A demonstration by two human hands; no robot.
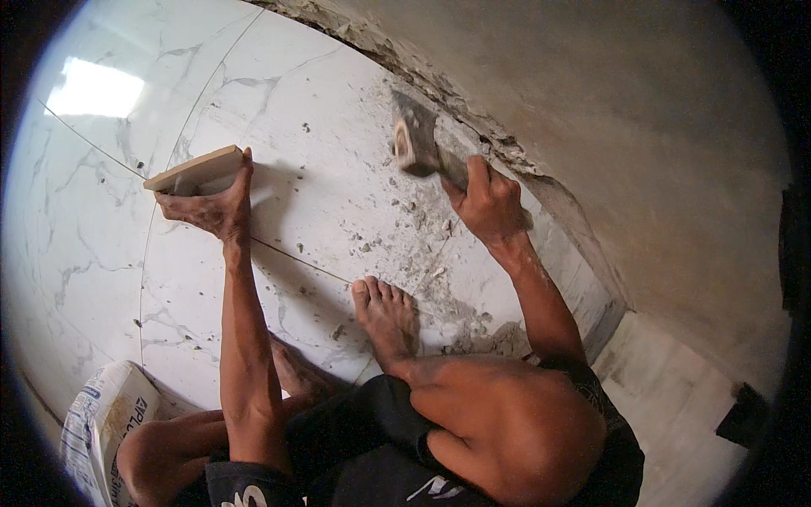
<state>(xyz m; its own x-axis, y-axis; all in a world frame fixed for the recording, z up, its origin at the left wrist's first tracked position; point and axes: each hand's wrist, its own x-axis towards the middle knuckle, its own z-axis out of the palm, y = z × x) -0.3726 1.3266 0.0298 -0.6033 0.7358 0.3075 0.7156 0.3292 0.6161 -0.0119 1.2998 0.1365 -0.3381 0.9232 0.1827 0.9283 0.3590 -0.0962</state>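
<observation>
The flat slab (193,170) sits in the left hand (211,211), its straight tan edge facing up, gripped between thumb and fingers, while the right hand (490,203) has its fingers wrapped around the handle of a hammer (416,144), the blocky head blurred and left of the fist. Below, glossy white, grey-veined floor tiles (325,182) carry gritty grey rubble (435,221), scattered near the rough, broken foot of a grey wall (608,127). A bare foot (389,319) rests between the forearms; a crumpled white sack (103,422) stands lower left.
</observation>
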